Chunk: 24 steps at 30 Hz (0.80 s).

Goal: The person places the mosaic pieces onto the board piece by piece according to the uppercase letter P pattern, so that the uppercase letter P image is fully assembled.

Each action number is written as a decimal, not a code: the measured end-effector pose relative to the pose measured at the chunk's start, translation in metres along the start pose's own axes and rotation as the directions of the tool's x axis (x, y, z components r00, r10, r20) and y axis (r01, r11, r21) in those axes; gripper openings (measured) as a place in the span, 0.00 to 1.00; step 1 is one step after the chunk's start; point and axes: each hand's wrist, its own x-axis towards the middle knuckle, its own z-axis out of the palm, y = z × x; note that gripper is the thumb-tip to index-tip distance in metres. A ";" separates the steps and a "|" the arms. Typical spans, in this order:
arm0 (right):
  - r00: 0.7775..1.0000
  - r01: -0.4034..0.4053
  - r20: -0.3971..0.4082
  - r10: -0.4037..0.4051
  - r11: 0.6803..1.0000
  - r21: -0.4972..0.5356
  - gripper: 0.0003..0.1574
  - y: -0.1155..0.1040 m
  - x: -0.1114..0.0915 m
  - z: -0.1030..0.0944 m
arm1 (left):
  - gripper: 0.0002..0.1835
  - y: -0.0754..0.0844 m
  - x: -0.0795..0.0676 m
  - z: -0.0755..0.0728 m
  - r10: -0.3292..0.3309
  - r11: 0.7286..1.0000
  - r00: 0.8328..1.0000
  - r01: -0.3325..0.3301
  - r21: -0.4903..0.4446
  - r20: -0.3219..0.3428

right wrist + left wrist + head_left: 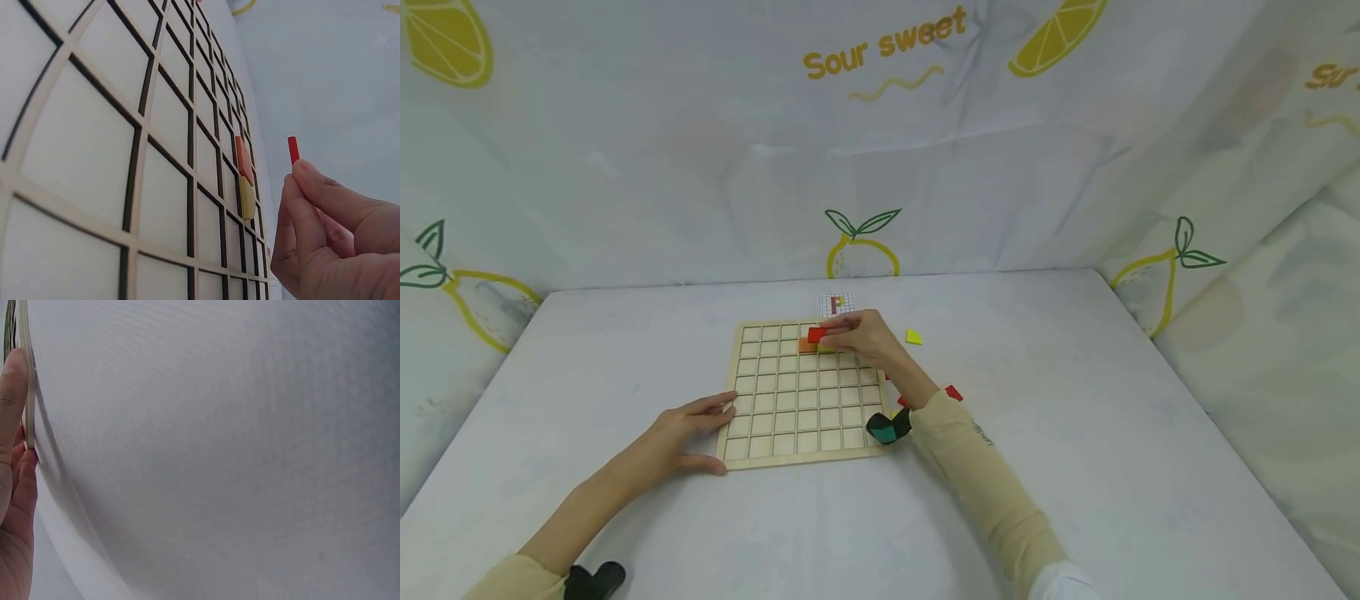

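My right hand (867, 335) pinches a red square tile (817, 334) between thumb and fingertips, over the far part of a wooden grid board (766, 427). In the right wrist view the red tile shows edge-on, raised off the grid. An orange tile (244, 159) and a yellow tile (247, 199) sit side by side in cells of the board. My left hand (673, 437) rests at the board's left side, fingers extended and spread along its edge, thumb near the front left corner; the left wrist view shows the fingertips right at that edge.
Behind the board lies a small printed pattern card (837, 304). A yellow tile (913, 337) lies on the white table (1112, 433) to the right. More red tiles (953, 392) lie near the right forearm, which partly hides them. A lemon-print cloth (700, 167) hangs behind.
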 end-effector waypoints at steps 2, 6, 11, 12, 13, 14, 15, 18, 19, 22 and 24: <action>1.000 0.005 -0.006 -0.005 1.000 -0.010 0.21 0.000 0.002 0.003 | 0.41 0.000 0.000 0.000 0.005 1.000 1.000 -0.005 0.001 -0.003; 1.000 0.010 -0.018 -0.010 1.000 -0.013 0.20 0.001 0.005 0.010 | 0.41 0.000 0.000 0.000 0.005 1.000 1.000 -0.005 0.004 0.000; 0.997 0.058 -0.039 -0.064 0.990 -0.132 0.18 0.003 0.008 0.017 | 0.40 0.001 0.001 0.000 0.003 1.000 1.000 -0.003 0.004 0.002; 0.996 0.069 -0.044 -0.077 0.984 -0.165 0.17 0.003 0.009 0.019 | 0.40 0.001 0.001 -0.001 0.003 1.000 1.000 -0.003 0.004 0.003; 0.995 0.078 -0.049 -0.090 0.976 -0.202 0.17 0.004 0.010 0.020 | 0.40 0.001 0.001 -0.001 0.003 1.000 1.000 -0.003 0.002 0.004; 0.994 0.082 -0.057 -0.098 0.968 -0.237 0.16 0.004 0.011 0.021 | 0.40 0.001 0.001 -0.001 0.002 1.000 1.000 -0.002 0.001 0.005; 0.993 0.083 -0.062 -0.103 0.961 -0.263 0.16 0.004 0.011 0.023 | 0.40 0.001 0.001 -0.001 0.002 1.000 1.000 -0.002 0.000 0.004; 0.991 0.083 -0.074 -0.111 0.947 -0.309 0.15 0.004 0.013 0.026 | 0.40 0.000 0.001 -0.001 0.003 1.000 1.000 -0.003 -0.001 0.002; 0.990 0.084 -0.078 -0.115 0.941 -0.327 0.15 0.004 0.014 0.027 | 0.40 0.000 0.001 0.000 0.006 1.000 1.000 -0.006 -0.002 -0.001; 0.989 0.083 -0.085 -0.121 0.933 -0.351 0.14 0.004 0.015 0.029 | 0.39 -0.001 0.001 0.001 0.018 1.000 1.000 -0.018 -0.005 -0.012; 0.987 0.085 -0.092 -0.129 0.921 -0.381 0.14 0.004 0.017 0.031 | 0.39 -0.001 0.000 0.001 0.018 1.000 1.000 -0.018 -0.003 -0.012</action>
